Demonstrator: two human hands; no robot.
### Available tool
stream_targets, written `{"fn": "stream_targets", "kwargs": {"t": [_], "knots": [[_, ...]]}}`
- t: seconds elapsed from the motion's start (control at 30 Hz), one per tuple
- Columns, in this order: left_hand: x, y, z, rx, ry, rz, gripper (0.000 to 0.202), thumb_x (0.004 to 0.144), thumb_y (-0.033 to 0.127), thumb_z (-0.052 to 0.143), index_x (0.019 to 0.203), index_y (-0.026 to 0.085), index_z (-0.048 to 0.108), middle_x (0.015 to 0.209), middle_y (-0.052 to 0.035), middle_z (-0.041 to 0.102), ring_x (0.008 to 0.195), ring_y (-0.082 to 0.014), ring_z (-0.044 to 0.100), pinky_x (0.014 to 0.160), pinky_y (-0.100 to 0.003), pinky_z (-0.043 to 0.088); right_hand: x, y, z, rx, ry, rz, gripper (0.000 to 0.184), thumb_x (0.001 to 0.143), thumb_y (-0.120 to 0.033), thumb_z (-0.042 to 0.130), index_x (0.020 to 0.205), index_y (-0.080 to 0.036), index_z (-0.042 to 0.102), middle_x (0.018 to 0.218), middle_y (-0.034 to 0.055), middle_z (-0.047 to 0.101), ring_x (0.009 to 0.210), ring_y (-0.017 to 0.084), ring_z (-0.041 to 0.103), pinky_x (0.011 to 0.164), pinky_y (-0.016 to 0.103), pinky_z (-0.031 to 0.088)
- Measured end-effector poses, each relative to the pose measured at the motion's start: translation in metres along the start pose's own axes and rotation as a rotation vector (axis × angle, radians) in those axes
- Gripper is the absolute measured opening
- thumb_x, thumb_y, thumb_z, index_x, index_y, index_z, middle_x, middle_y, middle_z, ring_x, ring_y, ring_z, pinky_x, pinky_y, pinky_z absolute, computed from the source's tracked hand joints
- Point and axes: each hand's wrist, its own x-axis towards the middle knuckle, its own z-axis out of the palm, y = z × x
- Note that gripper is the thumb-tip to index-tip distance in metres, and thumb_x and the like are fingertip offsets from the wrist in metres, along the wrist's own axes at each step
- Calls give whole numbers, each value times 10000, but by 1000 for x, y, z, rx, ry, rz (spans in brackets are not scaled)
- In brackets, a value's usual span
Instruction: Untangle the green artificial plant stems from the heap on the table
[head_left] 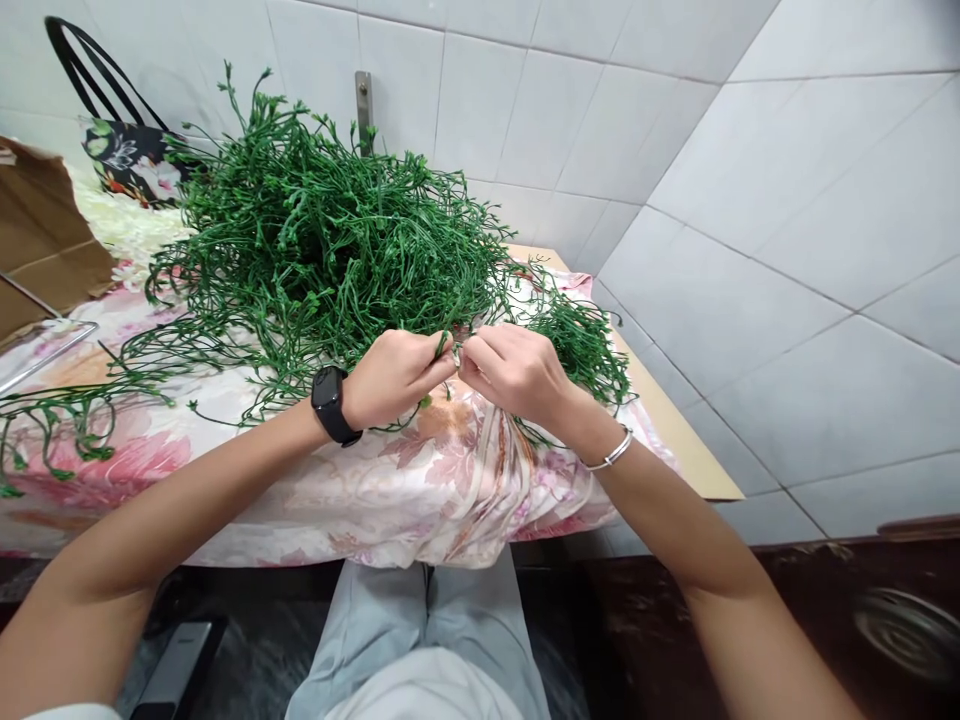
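The bare left hand [397, 378] and bare right hand [519, 372] curl inward, so most fingertips are hidden; the thin green plastic stem [442, 345] at the left fingers shows only in part, and the tiny pale bit [456, 356] between the hands is too small to identify. The big tangled heap of green plastic stems [345, 240] covers the lower end of the grey metal wall bracket [364, 100] and part of the black floral bag [135, 160]. The left edge cuts off the creased brown cardboard [49, 235] and shiny metal rod [52, 358]. At lower right, a round metallic object [911, 630] is blurred and cropped.
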Motion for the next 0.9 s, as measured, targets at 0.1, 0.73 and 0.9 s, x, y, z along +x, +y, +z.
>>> {"fn": "stream_targets", "kwargs": {"t": [0.1, 0.73, 0.9], "knots": [[2, 1, -1, -35, 105, 46, 280, 843, 215, 399, 571, 156, 365, 480, 59, 285, 420, -51, 269, 458, -204, 231, 4, -11, 1, -59, 68, 49, 226, 835, -163, 445, 611, -189, 439, 517, -18, 409, 499, 107, 362, 503, 246, 321], [-12, -4, -16, -239, 219, -158, 252, 844, 212, 416, 600, 152, 447, 477, 52, 374, 422, -46, 338, 451, -202, 277, -68, 139, -16, 297, 298, 948, 165, 757, -299, 550, 729, -151, 619, 657, 35, 565, 591, 76, 501, 539, 239, 375], [-13, -5, -15, -154, 148, -130, 247, 849, 257, 411, 634, 155, 478, 484, 52, 337, 429, -58, 314, 463, -213, 270, -49, 111, -20, 380, 19, 660, 115, 774, -287, 583, 782, -197, 654, 729, 36, 591, 701, 140, 546, 640, 317, 442]]}}
